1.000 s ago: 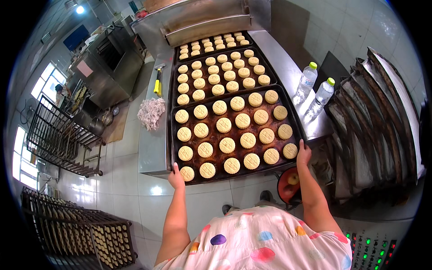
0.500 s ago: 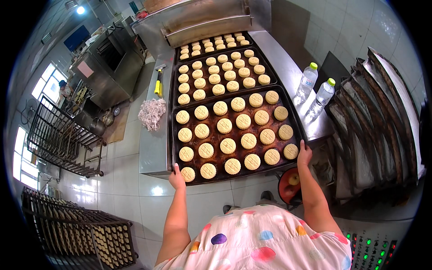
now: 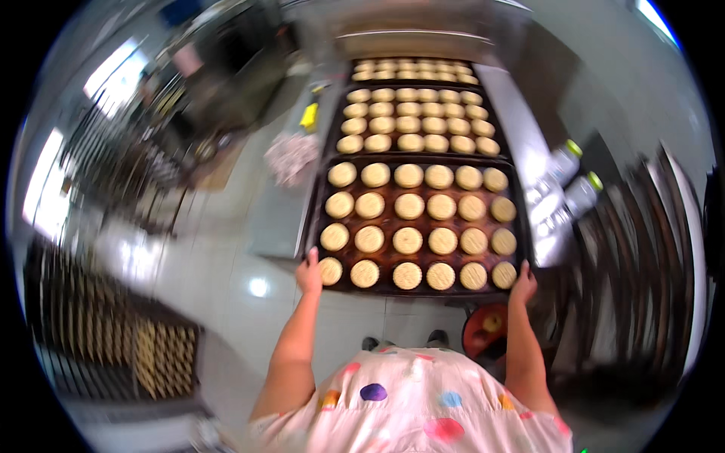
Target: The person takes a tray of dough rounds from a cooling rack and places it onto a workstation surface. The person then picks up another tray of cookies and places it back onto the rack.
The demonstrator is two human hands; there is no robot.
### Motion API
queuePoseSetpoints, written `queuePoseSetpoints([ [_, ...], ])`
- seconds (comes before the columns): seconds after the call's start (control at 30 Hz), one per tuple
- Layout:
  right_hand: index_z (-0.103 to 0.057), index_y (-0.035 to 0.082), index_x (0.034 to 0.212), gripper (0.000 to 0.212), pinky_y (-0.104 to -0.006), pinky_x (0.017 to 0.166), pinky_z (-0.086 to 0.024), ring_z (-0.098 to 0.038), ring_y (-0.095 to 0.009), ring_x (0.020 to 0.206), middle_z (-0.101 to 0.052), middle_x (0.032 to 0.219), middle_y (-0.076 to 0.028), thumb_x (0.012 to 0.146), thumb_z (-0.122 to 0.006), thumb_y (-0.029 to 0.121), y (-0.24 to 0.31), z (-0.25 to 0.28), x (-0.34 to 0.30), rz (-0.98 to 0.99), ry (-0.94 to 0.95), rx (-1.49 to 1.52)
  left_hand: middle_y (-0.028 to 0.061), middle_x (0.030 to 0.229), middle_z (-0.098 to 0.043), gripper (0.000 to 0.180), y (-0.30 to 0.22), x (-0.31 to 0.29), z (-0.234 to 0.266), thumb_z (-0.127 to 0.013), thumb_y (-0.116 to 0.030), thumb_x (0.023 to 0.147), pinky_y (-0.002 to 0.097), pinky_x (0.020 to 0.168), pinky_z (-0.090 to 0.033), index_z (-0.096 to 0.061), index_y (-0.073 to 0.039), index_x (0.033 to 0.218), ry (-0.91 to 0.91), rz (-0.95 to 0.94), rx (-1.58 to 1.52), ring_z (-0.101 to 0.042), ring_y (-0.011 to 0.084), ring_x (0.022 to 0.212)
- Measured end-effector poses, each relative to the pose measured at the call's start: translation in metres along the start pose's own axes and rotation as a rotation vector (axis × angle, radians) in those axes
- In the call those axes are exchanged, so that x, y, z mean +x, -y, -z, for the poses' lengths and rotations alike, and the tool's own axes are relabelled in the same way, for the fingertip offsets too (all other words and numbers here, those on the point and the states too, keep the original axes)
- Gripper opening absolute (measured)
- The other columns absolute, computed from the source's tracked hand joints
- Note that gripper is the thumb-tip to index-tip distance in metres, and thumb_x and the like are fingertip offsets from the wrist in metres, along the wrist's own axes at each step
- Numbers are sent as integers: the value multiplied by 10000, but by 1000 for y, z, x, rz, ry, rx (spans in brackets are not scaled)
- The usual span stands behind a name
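While both bare hands clasp its near corners, a dark baking tray (image 3: 420, 226) of round, pale golden pastries (image 3: 408, 241) lies on a steel table (image 3: 276, 223). Left hand (image 3: 309, 273) grips the near left corner, right hand (image 3: 522, 285) the near right. Two more filled trays (image 3: 411, 121) lie beyond it. Two plastic bottles (image 3: 568, 181) stand to the right.

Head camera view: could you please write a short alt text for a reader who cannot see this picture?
Seen from above, a person grips the near corners of a dark baking tray full of round pale biscuits, left hand and right hand at either side. More filled trays lie beyond on a steel table, with two plastic bottles to the right.
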State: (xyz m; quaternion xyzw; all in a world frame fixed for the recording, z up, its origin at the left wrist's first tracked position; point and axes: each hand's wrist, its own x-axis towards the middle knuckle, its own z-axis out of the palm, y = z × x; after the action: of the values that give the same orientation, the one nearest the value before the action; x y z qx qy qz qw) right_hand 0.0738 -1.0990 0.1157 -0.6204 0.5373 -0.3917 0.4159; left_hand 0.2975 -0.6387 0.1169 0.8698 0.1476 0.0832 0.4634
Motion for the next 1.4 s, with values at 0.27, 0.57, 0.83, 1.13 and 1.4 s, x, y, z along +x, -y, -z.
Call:
queuePoseSetpoints([
  [0.27, -594, -126, 938, 577, -356, 764, -427, -544, -294, 767, -605, 909, -262, 818, -566, 437, -21, 22, 19, 19, 46, -132, 194, 781, -617, 635, -23, -3, -9, -414, -594, 803, 443, 675, -459, -631, -1, 735, 70, 150, 189, -586, 366, 772],
  [0.57, -586, -115, 982, 603, -341, 799, -415, -555, -315, 826, -592, 975, -261, 822, -540, 464, -20, 11, 28, 45, 99, -154, 176, 680, -602, 665, -18, -2, -6, -414, -624, 789, 430, 619, -461, -599, -3, 642, -3, 109, 259, -586, 348, 694],
  [0.83, -594, -117, 963, 610, -350, 791, -415, -560, -322, 819, -591, 965, -270, 824, -528, 474, -23, 11, 30, 70, 106, -207, 177, 686, -604, 650, -23, -3, -1, -420, -607, 796, 426, 625, -462, -605, 0, 654, 17, 137, 216, -588, 344, 701],
  [1.13, -595, -121, 945, 594, -363, 777, -418, -552, -346, 794, -589, 938, -285, 837, -517, 458, -18, 14, 24, 72, 85, -225, 192, 738, -613, 636, -33, -4, 3, -418, -584, 806, 427, 666, -466, -624, 9, 700, 78, 176, 203, -590, 354, 742],
  [1.4, -581, -121, 980, 579, -347, 798, -421, -560, -332, 821, -591, 962, -274, 841, -525, 438, -29, 11, 35, 56, 95, -126, 211, 710, -604, 653, -20, 1, -10, -422, -594, 798, 448, 646, -458, -611, 13, 651, 3, 77, 218, -582, 378, 708],
])
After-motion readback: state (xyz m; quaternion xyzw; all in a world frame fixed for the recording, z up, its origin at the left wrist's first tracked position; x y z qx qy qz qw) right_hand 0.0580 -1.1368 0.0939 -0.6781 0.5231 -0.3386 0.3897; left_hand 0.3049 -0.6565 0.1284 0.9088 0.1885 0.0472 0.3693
